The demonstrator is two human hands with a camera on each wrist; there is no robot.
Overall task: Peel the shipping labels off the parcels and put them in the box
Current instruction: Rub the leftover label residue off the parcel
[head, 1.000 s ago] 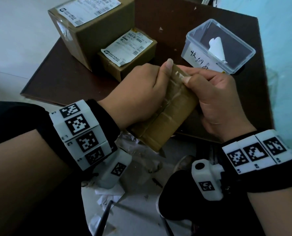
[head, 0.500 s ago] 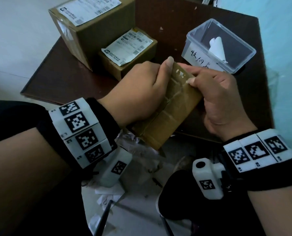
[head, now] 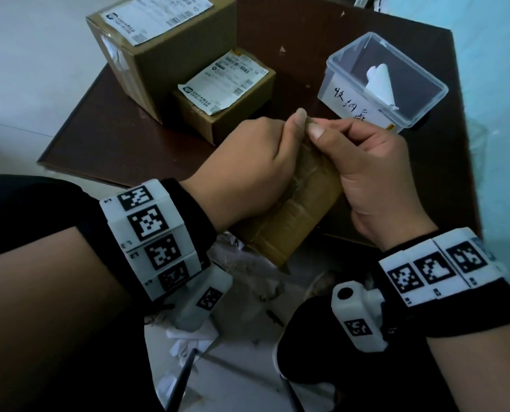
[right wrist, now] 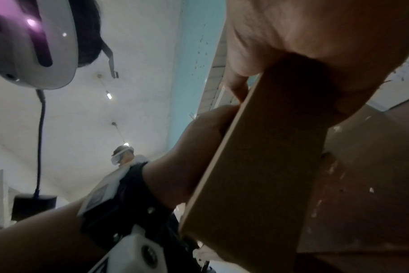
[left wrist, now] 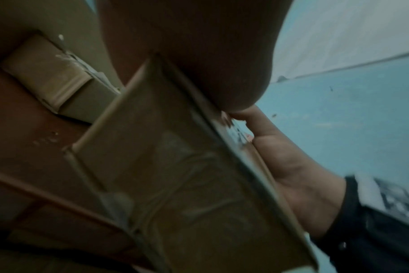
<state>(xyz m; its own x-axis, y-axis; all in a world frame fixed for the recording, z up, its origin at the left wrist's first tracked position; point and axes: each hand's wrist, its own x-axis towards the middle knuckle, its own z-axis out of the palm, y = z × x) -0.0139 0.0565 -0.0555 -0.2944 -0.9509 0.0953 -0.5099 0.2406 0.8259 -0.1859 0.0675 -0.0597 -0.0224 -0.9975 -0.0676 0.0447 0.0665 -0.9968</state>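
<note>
A flat brown taped parcel (head: 295, 215) is held tilted over the near table edge. My left hand (head: 253, 162) grips its left side, thumb up along the top corner; the parcel (left wrist: 187, 184) fills the left wrist view. My right hand (head: 363, 162) grips the right side, its thumb pressed at the top corner beside the left thumb; the parcel's plain back (right wrist: 257, 175) shows in the right wrist view. Label remnants (left wrist: 234, 129) show on one face. Two labelled parcels stand behind: a big one (head: 164, 55) and a small one (head: 227, 93). A clear plastic box (head: 378, 81) holds a rolled white label (head: 380, 81).
The dark brown table (head: 128, 144) carries the parcels at its far left and the box at its far right. Below its near edge, paper scraps and plastic litter (head: 247, 292) lie on the floor between my knees. A pale blue wall (head: 500, 84) rises on the right.
My right hand has moved up and left, so its thumb now meets the left thumb at the parcel's top corner. The parcel's upper face, visible before, is now mostly covered by both hands.
</note>
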